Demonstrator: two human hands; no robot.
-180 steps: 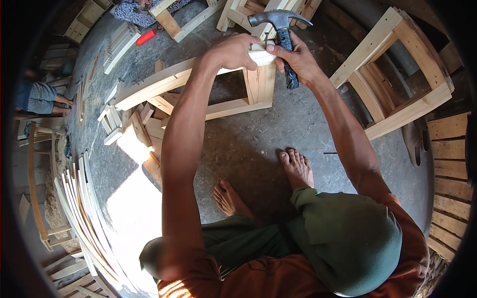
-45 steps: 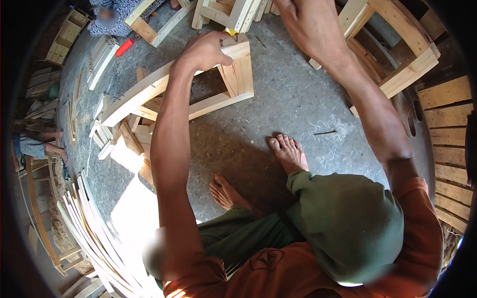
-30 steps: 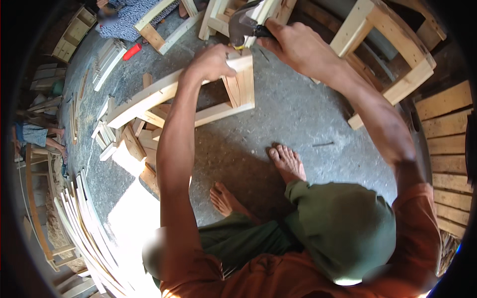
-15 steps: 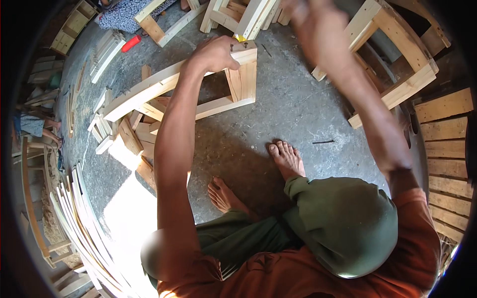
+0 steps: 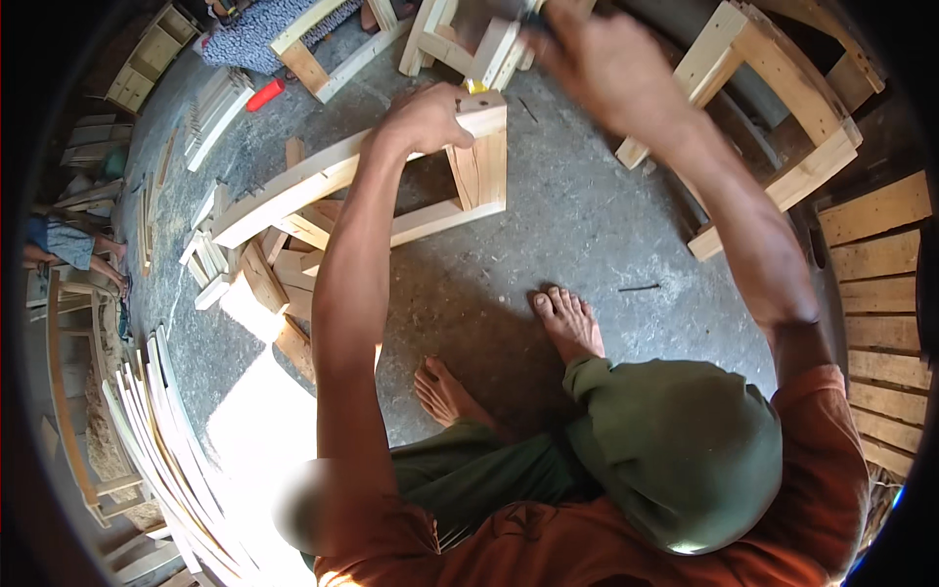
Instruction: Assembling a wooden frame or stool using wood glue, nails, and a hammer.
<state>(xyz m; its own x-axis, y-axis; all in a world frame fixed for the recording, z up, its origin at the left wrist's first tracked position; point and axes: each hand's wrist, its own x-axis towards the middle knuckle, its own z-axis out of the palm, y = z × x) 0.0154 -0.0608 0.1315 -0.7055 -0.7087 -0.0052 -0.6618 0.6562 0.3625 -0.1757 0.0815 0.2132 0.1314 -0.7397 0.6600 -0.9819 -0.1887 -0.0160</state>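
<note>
From the head camera, the left hand (image 5: pixel 421 119) is clamped over the top rail of a wooden frame (image 5: pixel 284 194) on the floor (image 5: pixel 548 235), near its end, probably to keep the wood from jumping under blows. Thumb and fingers sit just beside the nails (image 5: pixel 460 103) at that end. The frame seems to have its lower rail on the floor, likely so the top rail has firm backing. The right hand (image 5: pixel 611 73) is raised well apart from the left, closed around a dark tool (image 5: pixel 515 10) (blurred, but it looks like a hammer).

Against the oldest picture, when both hands met at the frame's end and the hammer stood plainly between them, the right hand has moved off to the right and up. Since half a second ago, the tool has come into sight at the upper edge. The left hand's hold is much the same, and the corner nail looks lower than it did a second and a half ago.
</note>
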